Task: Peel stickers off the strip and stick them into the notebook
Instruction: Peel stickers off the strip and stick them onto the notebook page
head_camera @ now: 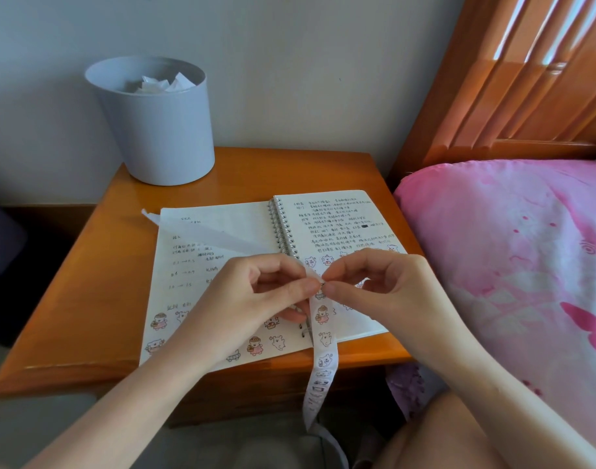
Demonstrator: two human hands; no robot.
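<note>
A spiral notebook [232, 228] lies open on the wooden nightstand, handwriting on both pages and small cartoon stickers along the lower parts. A long white sticker strip [323, 353] hangs from my hands over the table's front edge; its bare peeled end [202, 233] trails back left across the left page. My left hand [252, 299] pinches the strip above the notebook's spine. My right hand [381, 282] meets it fingertip to fingertip, pinching a small sticker at the strip's edge.
A grey bin [158, 130] with crumpled white paper stands at the nightstand's [97, 299] back left corner. A bed with a pink cover [513, 265] and a wooden headboard [513, 79] borders the right side. A wall is behind.
</note>
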